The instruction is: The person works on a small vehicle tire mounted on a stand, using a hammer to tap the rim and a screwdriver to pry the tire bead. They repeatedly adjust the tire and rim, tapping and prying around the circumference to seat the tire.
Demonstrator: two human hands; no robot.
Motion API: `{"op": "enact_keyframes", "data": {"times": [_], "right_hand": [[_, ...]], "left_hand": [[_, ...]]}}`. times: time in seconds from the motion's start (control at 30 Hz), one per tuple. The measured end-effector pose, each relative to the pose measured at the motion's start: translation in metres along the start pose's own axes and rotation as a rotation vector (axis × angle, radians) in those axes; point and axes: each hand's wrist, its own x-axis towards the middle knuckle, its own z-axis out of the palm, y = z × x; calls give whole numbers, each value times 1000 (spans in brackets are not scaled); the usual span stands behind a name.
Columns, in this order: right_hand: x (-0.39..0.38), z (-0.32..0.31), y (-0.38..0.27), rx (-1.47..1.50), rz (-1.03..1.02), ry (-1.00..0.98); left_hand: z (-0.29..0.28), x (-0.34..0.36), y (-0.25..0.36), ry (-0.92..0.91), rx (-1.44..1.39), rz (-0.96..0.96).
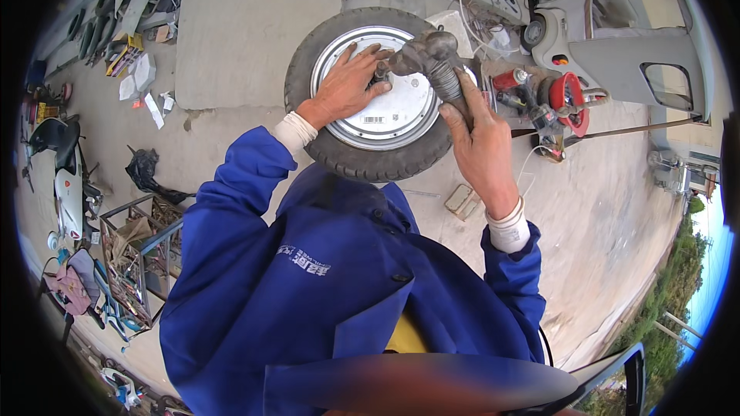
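Note:
A wheel with a black tyre and a silver metal hub lies flat before me. My left hand rests over the hub, its thumb and fingers closing around a small dark piece near the centre, partly hidden by the hand. My right hand grips a dark tool with a ribbed handle and a rounded, two-lobed metal head. That head hangs over the hub's right side, one end pointing toward my left fingertips. Whether it touches the dark piece I cannot tell.
Right of the wheel stand a red container, a spray can and tools. A light vehicle stands at far right. A metal-framed bin of parts stands at left, near a black bag. A small dirty block lies near my right wrist.

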Motion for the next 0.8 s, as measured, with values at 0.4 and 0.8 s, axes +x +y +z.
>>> {"op": "enact_keyframes", "data": {"times": [0.4, 0.8], "right_hand": [[41, -11, -35, -402, -109, -237], [29, -4, -14, -271, -216, -94]], "left_hand": [[-8, 1, 7, -22, 22, -42], [-7, 1, 7, -63, 0, -93]]}}
